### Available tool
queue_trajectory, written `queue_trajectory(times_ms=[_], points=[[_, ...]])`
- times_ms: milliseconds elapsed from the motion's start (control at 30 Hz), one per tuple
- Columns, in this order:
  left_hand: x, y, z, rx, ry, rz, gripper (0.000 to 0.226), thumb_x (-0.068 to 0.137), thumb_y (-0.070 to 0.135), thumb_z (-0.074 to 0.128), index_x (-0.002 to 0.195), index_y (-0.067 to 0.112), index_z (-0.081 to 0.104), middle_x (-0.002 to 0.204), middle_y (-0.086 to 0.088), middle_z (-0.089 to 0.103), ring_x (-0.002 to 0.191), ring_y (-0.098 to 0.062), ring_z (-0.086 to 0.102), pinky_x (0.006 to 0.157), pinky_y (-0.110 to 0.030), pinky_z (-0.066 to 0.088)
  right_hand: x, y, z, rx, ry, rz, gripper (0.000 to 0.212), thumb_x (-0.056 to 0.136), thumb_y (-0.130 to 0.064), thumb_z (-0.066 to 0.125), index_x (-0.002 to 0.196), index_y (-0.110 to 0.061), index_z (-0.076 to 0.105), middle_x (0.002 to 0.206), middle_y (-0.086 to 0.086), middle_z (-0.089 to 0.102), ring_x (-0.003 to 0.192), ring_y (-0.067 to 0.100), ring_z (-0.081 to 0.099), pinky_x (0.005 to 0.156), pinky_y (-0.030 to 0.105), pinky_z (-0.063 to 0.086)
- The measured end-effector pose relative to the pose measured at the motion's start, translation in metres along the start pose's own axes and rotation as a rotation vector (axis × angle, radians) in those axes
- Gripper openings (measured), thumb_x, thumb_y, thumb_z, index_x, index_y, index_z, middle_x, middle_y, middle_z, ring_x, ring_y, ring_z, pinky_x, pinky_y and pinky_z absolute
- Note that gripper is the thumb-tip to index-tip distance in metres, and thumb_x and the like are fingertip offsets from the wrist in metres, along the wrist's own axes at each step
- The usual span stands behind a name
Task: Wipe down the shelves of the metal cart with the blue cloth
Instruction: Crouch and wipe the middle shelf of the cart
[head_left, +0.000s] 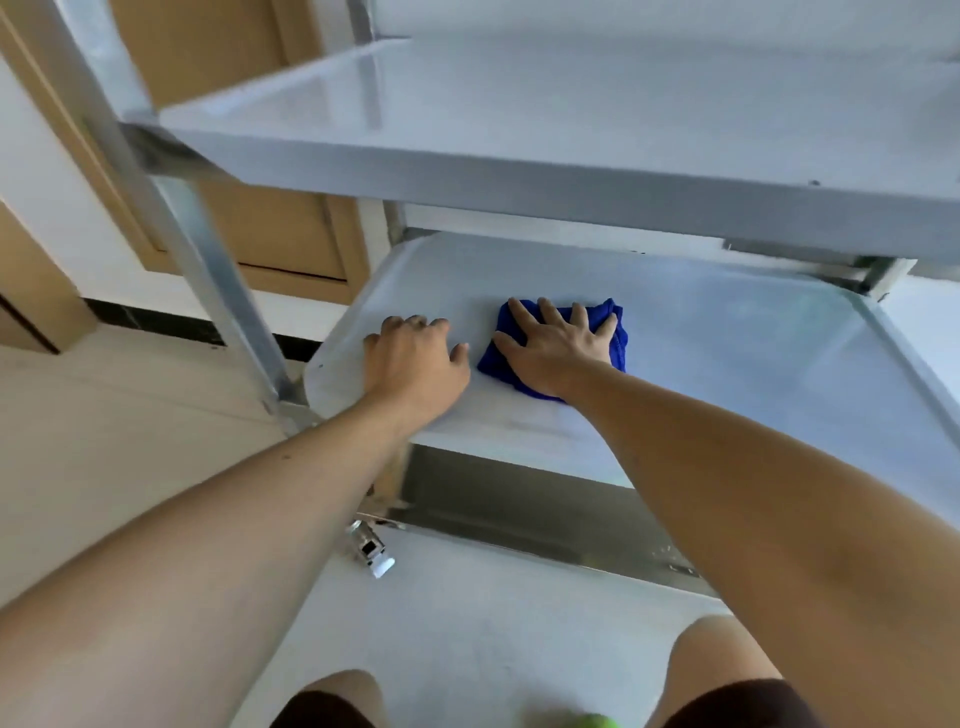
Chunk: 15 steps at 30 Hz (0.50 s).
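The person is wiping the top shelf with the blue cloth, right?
Not quite. In the head view the right hand presses the blue cloth flat on the lower shelf, under the top shelf. It is blue, though.

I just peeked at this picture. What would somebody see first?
The bright blue cloth jumps out first, lying on the lower shelf of the shiny metal cart, with the right hand spread flat on top of it. Just beside it, the left hand rests on the same shelf, near its left edge. Another shelf sits above them.
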<state>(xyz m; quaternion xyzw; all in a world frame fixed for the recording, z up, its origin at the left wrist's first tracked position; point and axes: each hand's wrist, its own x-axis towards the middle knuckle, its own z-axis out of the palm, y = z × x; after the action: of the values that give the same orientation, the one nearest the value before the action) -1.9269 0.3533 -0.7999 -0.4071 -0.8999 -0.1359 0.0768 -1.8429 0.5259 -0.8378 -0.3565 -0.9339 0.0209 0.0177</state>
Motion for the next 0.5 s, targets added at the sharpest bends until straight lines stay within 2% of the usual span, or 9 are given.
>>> queue_trajectory(times_ms=[100,200,333,500], points=[[-0.007,-0.036,-0.002,0.015,0.033,-0.066,0.039,0.094,0.044,0.047,0.113,0.016,0.066,0.106,-0.007,0.069,0.106,-0.031,0.056,0.087,-0.043,0.048,0.015,-0.040,0.003,-0.002,0.004,-0.067,0.071,0.089,-0.075,0.006,0.154,-0.048,0.007,0.162,-0.002,0.025,0.146,0.043,0.016,0.108,0.076,0.002],[-0.007,-0.056,0.002,-0.022,0.044,-0.120,0.039,0.095,0.043,0.048,0.115,0.015,0.066,0.111,-0.008,0.069,0.107,-0.031,0.056,0.088,-0.044,0.049,0.028,-0.069,0.007,-0.016,0.006,-0.114,0.070,0.090,-0.075,0.006,0.155,-0.047,0.006,0.163,-0.002,0.024,0.147,0.043,0.016,0.109,0.077,0.002],[0.000,-0.061,0.011,-0.041,0.063,-0.148,0.032,0.096,0.041,0.048,0.101,0.016,0.067,0.102,-0.006,0.068,0.102,-0.030,0.056,0.085,-0.043,0.049,0.050,-0.096,0.007,-0.015,0.005,-0.147,0.071,0.089,-0.075,0.008,0.155,-0.047,0.009,0.162,-0.002,0.027,0.146,0.043,0.018,0.110,0.077,0.002],[0.012,-0.064,0.019,0.042,0.122,-0.171,0.031,0.096,0.039,0.042,0.099,0.016,0.063,0.093,-0.005,0.066,0.092,-0.025,0.058,0.080,-0.040,0.046,0.081,-0.123,0.006,0.000,0.007,-0.170,0.072,0.088,-0.074,0.013,0.154,-0.047,0.012,0.159,-0.002,0.032,0.144,0.042,0.022,0.109,0.076,0.005]])
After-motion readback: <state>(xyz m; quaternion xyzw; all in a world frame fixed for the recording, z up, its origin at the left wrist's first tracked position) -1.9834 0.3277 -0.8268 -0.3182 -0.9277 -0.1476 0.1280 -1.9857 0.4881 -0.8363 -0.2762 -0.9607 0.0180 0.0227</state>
